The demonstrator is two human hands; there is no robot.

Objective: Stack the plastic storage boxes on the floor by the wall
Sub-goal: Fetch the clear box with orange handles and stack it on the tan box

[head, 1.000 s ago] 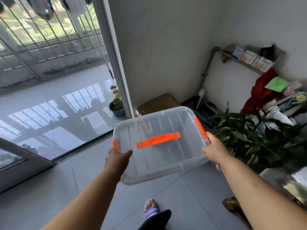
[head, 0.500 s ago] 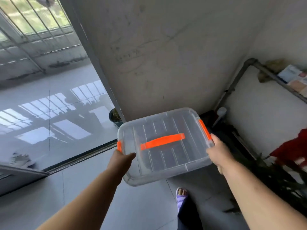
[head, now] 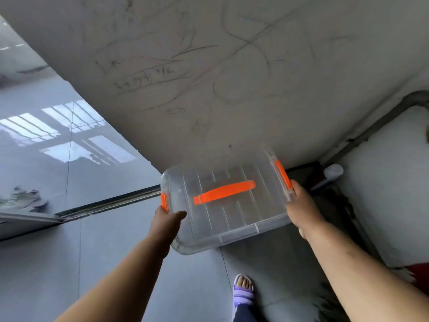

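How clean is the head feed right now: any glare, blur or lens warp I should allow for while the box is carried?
Head view: strong wide-angle warp, the scribbled wall and pipe bowing and leaning; bright window glare on the glossy floor at left; left edge smeared; right corner dim; the clear box, left hand and right hand reasonably sharp.

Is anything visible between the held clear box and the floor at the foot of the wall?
Nothing visible: the clear plastic storage box with orange handle hangs above bare grey floor tiles before the scribbled wall.
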